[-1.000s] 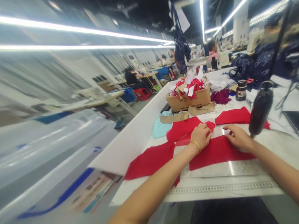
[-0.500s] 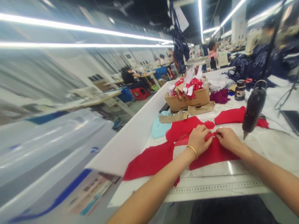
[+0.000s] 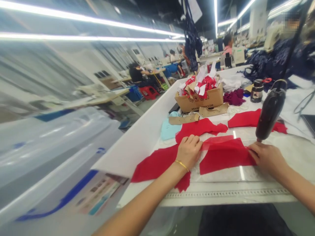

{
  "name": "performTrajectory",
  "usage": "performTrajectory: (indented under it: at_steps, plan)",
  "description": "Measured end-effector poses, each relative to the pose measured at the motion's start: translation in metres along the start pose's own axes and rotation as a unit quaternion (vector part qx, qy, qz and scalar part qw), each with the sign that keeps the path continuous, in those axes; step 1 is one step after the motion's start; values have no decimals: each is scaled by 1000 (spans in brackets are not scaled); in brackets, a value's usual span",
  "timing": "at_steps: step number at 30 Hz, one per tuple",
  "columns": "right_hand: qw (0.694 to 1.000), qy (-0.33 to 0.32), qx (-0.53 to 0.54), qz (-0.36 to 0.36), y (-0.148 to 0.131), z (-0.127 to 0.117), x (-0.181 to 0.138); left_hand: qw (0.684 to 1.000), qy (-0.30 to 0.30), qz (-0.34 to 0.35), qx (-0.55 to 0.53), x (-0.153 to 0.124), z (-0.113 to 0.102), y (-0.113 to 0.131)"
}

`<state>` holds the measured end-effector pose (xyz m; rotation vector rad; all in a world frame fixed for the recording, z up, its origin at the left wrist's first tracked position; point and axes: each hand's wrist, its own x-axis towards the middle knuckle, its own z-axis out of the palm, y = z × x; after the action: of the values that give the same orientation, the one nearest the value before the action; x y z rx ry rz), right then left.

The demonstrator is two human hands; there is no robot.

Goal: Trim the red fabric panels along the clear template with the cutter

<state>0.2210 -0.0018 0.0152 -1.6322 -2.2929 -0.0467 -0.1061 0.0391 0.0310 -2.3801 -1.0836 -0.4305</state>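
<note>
A red fabric piece lies spread on the white worktable in front of me. My left hand, with a gold bracelet at the wrist, presses its curled fingers on the piece's left end. My right hand pinches the right end, holding the cloth stretched flat between the two. More red pieces lie to the left, and others lie just beyond. A black hanging tool dangles above my right hand.
A cardboard box stuffed with red and white scraps stands at the back, with cardboard templates before it. A dark cup, maroon cloth and dark blue garments lie farther back. Other people work at distant tables.
My hands were together at the middle of the red piece. They have moved apart to its two ends, and the cloth now lies flat and stretched.
</note>
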Motion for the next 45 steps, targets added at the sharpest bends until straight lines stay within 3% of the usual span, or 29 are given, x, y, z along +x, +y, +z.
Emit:
performTrajectory:
  at_steps: [6, 12, 23, 39, 45]
  plan:
    - [1000, 10, -15, 1, 15, 1, -14, 999, 24, 40, -3, -24, -18, 27]
    - [998, 63, -19, -16, 37, 7, -28, 998, 35, 51, -28, -26, -13, 41]
    - [998, 57, -24, -29, 35, 6, -33, 997, 21, 42, -61, -29, -10, 37]
    - [995, 65, -50, -58, 45, 0, -49, 994, 49, 59, -75, -31, -17, 40]
    - [996, 69, -52, -4, 56, -13, -46, 995, 50, 41, -79, -31, -20, 39]
